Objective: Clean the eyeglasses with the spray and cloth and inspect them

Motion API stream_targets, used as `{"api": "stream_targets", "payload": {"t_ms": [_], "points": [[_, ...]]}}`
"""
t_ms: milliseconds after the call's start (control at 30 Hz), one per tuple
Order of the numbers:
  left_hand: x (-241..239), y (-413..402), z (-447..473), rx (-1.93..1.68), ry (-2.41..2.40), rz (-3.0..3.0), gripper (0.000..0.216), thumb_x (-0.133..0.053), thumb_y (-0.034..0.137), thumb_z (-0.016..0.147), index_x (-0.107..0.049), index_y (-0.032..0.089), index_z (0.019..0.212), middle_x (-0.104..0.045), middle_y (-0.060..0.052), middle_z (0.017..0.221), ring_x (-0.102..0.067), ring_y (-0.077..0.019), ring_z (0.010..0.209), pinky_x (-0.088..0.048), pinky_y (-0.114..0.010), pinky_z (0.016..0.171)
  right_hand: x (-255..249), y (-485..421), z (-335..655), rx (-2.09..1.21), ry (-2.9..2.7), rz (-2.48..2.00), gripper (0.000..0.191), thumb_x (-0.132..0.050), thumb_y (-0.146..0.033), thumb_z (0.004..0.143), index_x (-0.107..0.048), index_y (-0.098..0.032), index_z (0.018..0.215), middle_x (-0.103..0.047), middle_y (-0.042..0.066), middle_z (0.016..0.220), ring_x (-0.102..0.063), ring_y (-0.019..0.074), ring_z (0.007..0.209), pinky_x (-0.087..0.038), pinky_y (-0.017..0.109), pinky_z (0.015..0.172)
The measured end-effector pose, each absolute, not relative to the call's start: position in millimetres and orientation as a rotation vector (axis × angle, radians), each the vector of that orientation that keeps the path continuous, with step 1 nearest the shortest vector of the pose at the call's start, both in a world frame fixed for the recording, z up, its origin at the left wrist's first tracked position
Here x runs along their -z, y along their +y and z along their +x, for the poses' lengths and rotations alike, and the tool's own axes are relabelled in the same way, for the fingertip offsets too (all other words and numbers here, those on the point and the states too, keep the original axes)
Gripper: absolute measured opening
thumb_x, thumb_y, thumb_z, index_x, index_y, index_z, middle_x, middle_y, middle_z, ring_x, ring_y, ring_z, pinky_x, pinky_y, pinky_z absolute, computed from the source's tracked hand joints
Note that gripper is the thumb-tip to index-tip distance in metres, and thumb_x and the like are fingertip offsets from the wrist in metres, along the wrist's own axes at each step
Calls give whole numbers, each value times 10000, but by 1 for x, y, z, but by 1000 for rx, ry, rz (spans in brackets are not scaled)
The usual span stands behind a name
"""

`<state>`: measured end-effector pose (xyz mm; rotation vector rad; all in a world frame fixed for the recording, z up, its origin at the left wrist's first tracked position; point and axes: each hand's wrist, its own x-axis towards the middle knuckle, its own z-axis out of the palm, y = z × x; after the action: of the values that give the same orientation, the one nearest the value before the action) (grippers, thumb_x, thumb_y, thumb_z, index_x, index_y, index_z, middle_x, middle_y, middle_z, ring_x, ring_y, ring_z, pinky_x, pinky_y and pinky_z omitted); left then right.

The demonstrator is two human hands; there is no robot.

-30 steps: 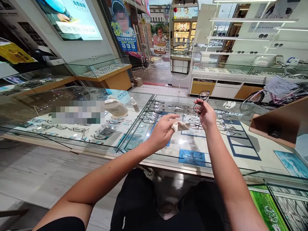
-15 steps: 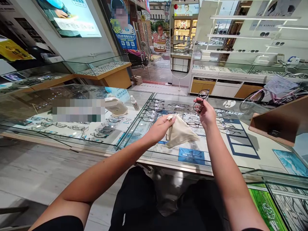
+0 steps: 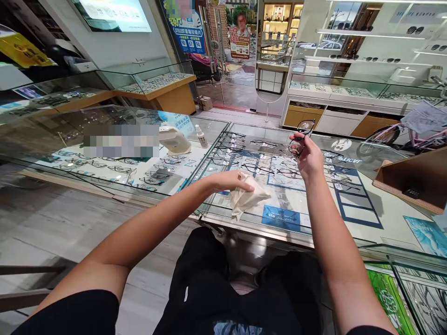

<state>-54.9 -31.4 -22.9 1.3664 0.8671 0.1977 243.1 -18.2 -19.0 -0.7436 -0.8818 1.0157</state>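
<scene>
My left hand is closed on a cream cleaning cloth, which hangs in folds over the front part of the glass counter. Raised above the same counter, my right hand pinches a pair of dark-framed eyeglasses. The eyeglasses are held upright, one lens above the other, and the fingers cover part of the frame. Cloth and eyeglasses are well apart. Beneath the glass lie rows of eyeglass frames and a blue card.
A small white spray bottle stands on the left counter beside a white device. At the right is a brown wooden stand. A green tray shows at the lower right. A pink bicycle stands beyond the counter.
My left hand has lowered slightly and turned, and the cloth is bunched up more than before. The right hand still holds the eyeglasses up. The view has tilted down.
</scene>
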Motion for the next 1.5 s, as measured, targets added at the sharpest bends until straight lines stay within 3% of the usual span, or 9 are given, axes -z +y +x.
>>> {"api": "stream_targets", "payload": {"t_ms": [200, 433, 567, 733, 967, 1300, 1500], "points": [[-4, -13, -54, 61, 741, 1865, 404, -956, 411, 621, -710, 158, 818, -682, -11, 775, -623, -158, 722, -438, -248, 640, 20, -19, 244, -1034, -868, -727, 297, -786, -485, 889, -822, -220, 1018, -821, 44, 1043, -685, 81, 707, -524, 161, 569], [-13, 11, -57, 257, 661, 1831, 523, -883, 563, 730, -788, 190, 1085, -702, -11, 748, -576, -146, 639, -370, -243, 574, 19, -20, 244, -1020, -876, -755, 295, -767, -495, 891, -823, -237, 1024, -813, 40, 1062, -675, 97, 727, -530, 193, 597], [-9, 14, -56, 348, 690, 1972, 463, -896, 550, 716, -805, 182, 982, -679, -8, 694, -550, -140, 608, -336, -238, 547, 19, -21, 243, -1036, -883, -749, 311, -776, -496, 874, -822, -229, 1028, -807, 48, 1075, -671, 100, 737, -522, 201, 602], [0, 8, -53, 326, 684, 1993, 350, -810, 508, 812, -775, 173, 908, -639, -2, 685, -495, -115, 567, -327, -229, 517, 20, -21, 242, -1034, -895, -770, 330, -773, -516, 870, -815, -237, 1042, -804, 54, 1106, -664, 114, 747, -519, 228, 616], [-10, -5, -44, -104, 545, 1799, 289, -782, 443, 852, -708, 165, 880, -670, -33, 791, -612, -140, 688, -485, -246, 629, 14, -26, 234, -1074, -930, -766, 321, -776, -503, 853, -816, -230, 1019, -808, 73, 1088, -645, 132, 752, -485, 258, 608], [-22, 20, 16, -1181, 595, 1591, 253, -701, 444, 881, -648, 198, 907, -552, 23, 710, -470, -103, 580, -376, -218, 536, 6, -37, 219, -1158, -1030, -787, 359, -800, -550, 826, -822, -230, 987, -804, 70, 1035, -624, 155, 762, -464, 289, 631], [5, 29, 18, -1179, 527, 1466, 438, -791, 608, 860, -638, 212, 969, -531, 37, 726, -446, -94, 587, -363, -217, 537, 9, -37, 218, -1173, -1075, -847, 382, -763, -573, 856, -818, -228, 1011, -795, 79, 1062, -624, 165, 788, -458, 299, 650]]}}
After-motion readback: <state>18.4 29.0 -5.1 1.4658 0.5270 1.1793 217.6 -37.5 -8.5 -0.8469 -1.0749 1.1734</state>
